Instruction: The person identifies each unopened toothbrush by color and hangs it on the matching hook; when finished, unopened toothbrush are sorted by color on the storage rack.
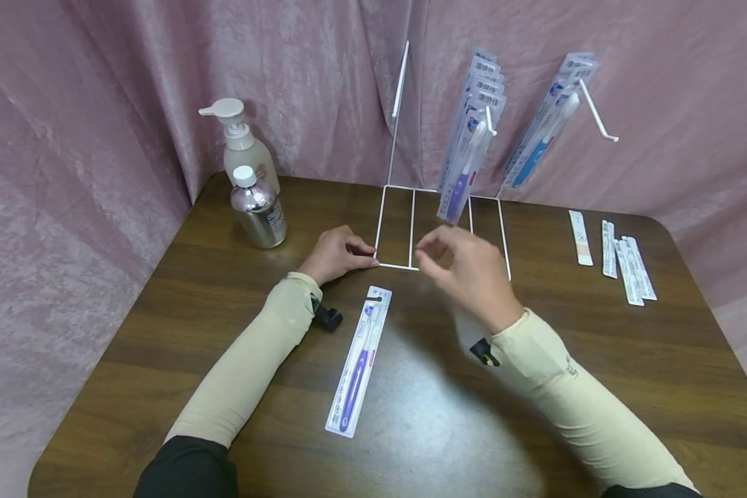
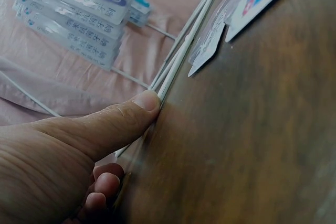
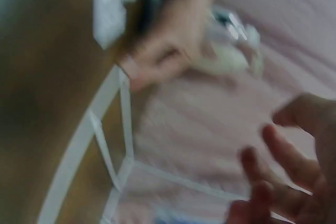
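Note:
A white wire display rack (image 1: 395,265) stands on the table, its base lying flat. At the base's front left corner my left hand (image 1: 341,256) pinches the wire; in the left wrist view the thumb (image 2: 128,116) lies on it. My right hand (image 1: 467,273) is in the air over the base's front right part, fingers loosely bent around nothing, blurred in the right wrist view. Several packaged purple toothbrushes (image 1: 467,166) hang from the middle hook, and packaged blue toothbrushes (image 1: 541,135) from the right one. A packaged purple toothbrush (image 1: 357,366) lies on the table between my forearms.
A pump bottle (image 1: 252,155) and a silver bottle with a white cap (image 1: 261,214) stand at the back left. Several thin white packets (image 1: 629,266) lie at the right. The left hook (image 1: 401,79) juts upward against the pink curtain (image 1: 311,83).

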{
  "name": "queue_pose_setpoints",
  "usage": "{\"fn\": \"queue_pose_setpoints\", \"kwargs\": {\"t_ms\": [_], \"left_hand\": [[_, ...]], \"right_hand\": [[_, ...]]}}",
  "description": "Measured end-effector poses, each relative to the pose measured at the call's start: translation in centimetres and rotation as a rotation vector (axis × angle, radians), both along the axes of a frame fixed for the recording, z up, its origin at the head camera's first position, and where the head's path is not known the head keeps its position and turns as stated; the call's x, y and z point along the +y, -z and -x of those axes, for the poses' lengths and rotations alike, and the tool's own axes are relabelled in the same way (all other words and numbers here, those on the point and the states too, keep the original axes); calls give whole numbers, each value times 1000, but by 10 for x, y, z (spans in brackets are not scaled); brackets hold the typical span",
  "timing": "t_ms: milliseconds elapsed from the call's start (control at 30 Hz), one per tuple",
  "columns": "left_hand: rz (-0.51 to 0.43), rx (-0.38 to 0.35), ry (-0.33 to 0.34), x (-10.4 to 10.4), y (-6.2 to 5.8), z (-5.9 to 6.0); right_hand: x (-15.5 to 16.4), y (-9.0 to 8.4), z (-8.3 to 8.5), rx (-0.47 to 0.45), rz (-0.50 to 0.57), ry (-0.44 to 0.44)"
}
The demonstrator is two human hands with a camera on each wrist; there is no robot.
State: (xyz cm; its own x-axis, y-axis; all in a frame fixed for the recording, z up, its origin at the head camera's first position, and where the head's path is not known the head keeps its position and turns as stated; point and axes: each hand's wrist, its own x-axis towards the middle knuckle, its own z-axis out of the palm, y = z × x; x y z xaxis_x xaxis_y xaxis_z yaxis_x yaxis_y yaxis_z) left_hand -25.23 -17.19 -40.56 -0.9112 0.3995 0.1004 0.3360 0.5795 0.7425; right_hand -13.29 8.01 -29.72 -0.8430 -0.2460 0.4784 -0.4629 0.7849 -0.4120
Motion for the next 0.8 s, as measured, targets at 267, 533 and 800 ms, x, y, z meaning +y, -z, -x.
{"fn": "queue_pose_setpoints", "kwargs": {"t_ms": [267, 533, 800], "left_hand": [[10, 19, -1, 0, -1, 0], [7, 7, -5, 1, -2, -1], [13, 2, -4, 1, -2, -1]], "right_hand": [[-33, 53, -18, -322, -257, -150], [-51, 63, -17, -311, -337, -175], [-44, 63, -14, -358, -251, -191]]}}
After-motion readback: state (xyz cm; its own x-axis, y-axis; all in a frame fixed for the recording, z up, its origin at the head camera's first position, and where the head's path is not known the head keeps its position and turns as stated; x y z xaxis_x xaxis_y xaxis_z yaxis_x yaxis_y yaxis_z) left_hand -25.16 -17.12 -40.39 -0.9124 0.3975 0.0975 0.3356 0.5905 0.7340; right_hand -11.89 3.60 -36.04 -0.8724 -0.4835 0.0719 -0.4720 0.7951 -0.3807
